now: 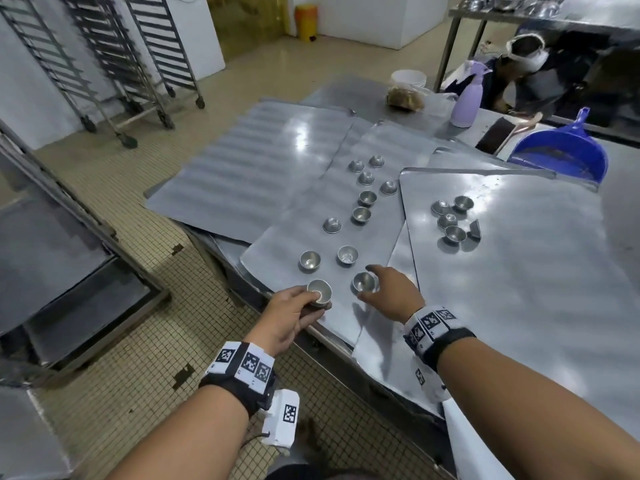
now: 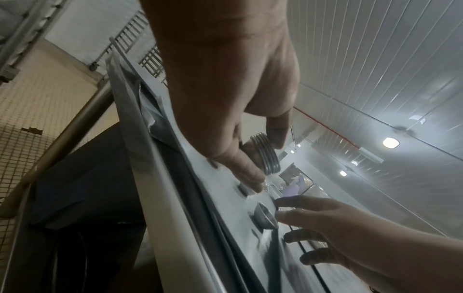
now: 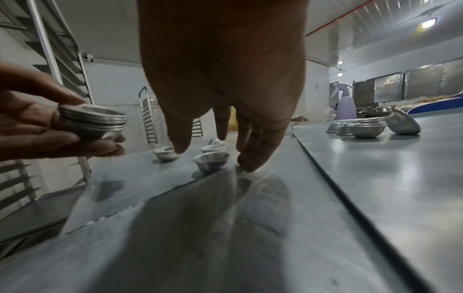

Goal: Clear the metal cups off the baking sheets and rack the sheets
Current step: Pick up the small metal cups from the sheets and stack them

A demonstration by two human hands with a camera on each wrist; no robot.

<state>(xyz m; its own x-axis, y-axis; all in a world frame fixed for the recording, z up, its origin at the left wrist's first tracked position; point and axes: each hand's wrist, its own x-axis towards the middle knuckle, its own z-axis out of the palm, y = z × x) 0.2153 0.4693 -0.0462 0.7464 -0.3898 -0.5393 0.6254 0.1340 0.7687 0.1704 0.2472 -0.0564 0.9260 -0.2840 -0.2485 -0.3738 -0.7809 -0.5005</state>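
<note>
My left hand holds a stack of nested metal cups at the near edge of the middle baking sheet; the same stack shows several rims in the left wrist view. My right hand hovers with its fingers spread and straight around a single upright cup, fingertips touching the sheet beside it. Several loose cups lie farther up this sheet, some upturned. A group of cups sits on the right sheet. A ridged sheet lies bare at the left.
Wheeled tray racks stand at the back left, and another rack frame is close on my left. A lilac spray bottle, a blue dustpan and a bagged brown lump sit at the table's far end. A person bends there.
</note>
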